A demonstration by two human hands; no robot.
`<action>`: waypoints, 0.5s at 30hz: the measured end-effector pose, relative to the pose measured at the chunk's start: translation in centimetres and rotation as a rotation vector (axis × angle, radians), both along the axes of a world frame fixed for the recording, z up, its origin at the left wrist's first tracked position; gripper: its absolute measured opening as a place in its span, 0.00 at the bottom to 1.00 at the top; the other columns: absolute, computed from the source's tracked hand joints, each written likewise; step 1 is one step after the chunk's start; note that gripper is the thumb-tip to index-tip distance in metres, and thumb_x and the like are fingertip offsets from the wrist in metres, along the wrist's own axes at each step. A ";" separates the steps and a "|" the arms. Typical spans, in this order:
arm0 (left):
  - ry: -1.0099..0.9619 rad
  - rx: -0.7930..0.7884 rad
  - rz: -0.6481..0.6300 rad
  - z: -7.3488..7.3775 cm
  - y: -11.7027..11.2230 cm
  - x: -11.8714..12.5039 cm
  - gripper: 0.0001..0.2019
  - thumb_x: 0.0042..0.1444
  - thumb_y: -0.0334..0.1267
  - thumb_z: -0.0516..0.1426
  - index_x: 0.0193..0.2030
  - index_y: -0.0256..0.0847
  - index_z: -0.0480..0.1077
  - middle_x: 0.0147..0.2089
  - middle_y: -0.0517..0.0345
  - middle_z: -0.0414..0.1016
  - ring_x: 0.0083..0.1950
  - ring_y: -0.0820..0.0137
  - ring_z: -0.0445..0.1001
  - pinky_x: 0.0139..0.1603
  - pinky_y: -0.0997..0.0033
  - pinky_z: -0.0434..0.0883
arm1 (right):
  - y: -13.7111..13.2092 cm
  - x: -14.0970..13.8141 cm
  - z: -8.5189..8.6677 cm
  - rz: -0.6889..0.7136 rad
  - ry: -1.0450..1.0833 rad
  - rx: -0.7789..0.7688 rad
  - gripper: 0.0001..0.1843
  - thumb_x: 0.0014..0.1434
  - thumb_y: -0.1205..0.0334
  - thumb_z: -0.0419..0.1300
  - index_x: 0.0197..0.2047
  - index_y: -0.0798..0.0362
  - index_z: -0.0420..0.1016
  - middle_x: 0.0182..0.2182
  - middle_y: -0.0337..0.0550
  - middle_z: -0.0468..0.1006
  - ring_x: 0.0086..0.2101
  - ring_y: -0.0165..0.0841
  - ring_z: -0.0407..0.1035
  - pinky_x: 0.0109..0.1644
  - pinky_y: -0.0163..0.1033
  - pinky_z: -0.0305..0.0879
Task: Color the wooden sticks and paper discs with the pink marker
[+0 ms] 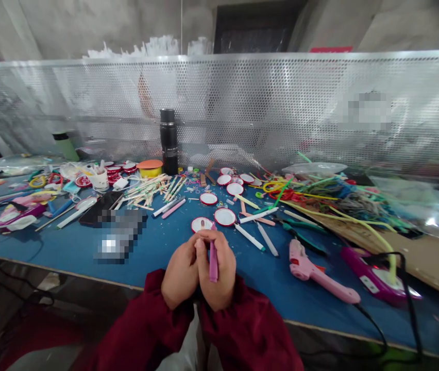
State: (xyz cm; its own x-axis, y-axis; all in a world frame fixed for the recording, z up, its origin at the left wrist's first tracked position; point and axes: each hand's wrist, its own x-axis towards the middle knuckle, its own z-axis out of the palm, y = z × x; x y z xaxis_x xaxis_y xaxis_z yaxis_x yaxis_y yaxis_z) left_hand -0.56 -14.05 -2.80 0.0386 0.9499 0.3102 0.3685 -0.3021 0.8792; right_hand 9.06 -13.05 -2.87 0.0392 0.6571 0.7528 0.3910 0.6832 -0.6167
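Close together over the front of the blue table (157, 242) are my two hands. My right hand (221, 273) is closed around a pinkish-purple marker (214, 260), which stands nearly upright along the fingers. My left hand (181, 270) is curled shut against the right one, and its fingertips meet the right hand's. What it pinches, if anything, is hidden. Just beyond the fingers lies a white disc with a red rim (195, 222), partly covered by them. A second red-rimmed disc (224, 217) is to its right. White markers (249, 237) lie loose to the right of my hands.
A pink glue gun (320, 278), pliers (304, 238) and a purple device (377, 275) with a black cord are at right. Behind them is a heap of coloured strands (343, 193). A phone (99, 207), wooden sticks (146, 190) and a black bottle (169, 144) stand or lie leftward.
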 end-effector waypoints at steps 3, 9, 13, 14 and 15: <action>0.006 -0.008 0.004 -0.2 0.0 0.0 0.12 0.68 0.39 0.48 0.47 0.39 0.71 0.48 0.49 0.80 0.46 0.65 0.77 0.47 0.68 0.70 | -0.1 0.0 0.0 0.013 0.004 -0.016 0.06 0.65 0.65 0.56 0.45 0.50 0.72 0.40 0.44 0.81 0.41 0.36 0.76 0.46 0.42 0.72; -0.012 -0.018 -0.005 -0.3 -0.1 -0.1 0.12 0.68 0.38 0.48 0.46 0.39 0.71 0.50 0.49 0.79 0.48 0.65 0.76 0.49 0.67 0.70 | -0.1 0.1 0.0 0.024 0.001 -0.035 0.07 0.65 0.66 0.56 0.45 0.50 0.73 0.41 0.45 0.81 0.41 0.36 0.76 0.47 0.43 0.72; -0.015 -0.014 -0.002 -0.2 0.0 0.0 0.12 0.67 0.38 0.48 0.47 0.39 0.71 0.51 0.48 0.80 0.48 0.64 0.77 0.50 0.66 0.70 | 0.0 0.0 -0.1 0.025 0.002 -0.028 0.08 0.65 0.66 0.56 0.46 0.50 0.73 0.41 0.45 0.81 0.42 0.36 0.76 0.46 0.43 0.72; -0.010 -0.013 0.000 -0.2 0.0 0.0 0.12 0.67 0.38 0.48 0.47 0.39 0.71 0.50 0.48 0.80 0.48 0.64 0.77 0.50 0.66 0.70 | 0.0 0.0 -0.1 0.023 0.003 -0.023 0.08 0.66 0.66 0.56 0.46 0.50 0.73 0.41 0.45 0.81 0.42 0.36 0.76 0.46 0.43 0.72; -0.003 -0.012 0.001 -0.2 0.0 0.0 0.12 0.67 0.38 0.48 0.47 0.39 0.72 0.50 0.48 0.80 0.48 0.64 0.77 0.49 0.66 0.70 | 0.0 0.0 -0.1 0.020 0.004 -0.018 0.08 0.66 0.66 0.56 0.46 0.50 0.73 0.41 0.45 0.80 0.42 0.36 0.76 0.46 0.43 0.72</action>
State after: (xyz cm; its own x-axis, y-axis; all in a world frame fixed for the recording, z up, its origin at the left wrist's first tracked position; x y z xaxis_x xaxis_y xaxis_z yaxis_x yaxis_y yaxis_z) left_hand -0.61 -14.02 -3.01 0.0364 0.9536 0.2990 0.3663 -0.2911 0.8838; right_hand 9.09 -13.07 -3.00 0.0293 0.6711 0.7408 0.3751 0.6796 -0.6305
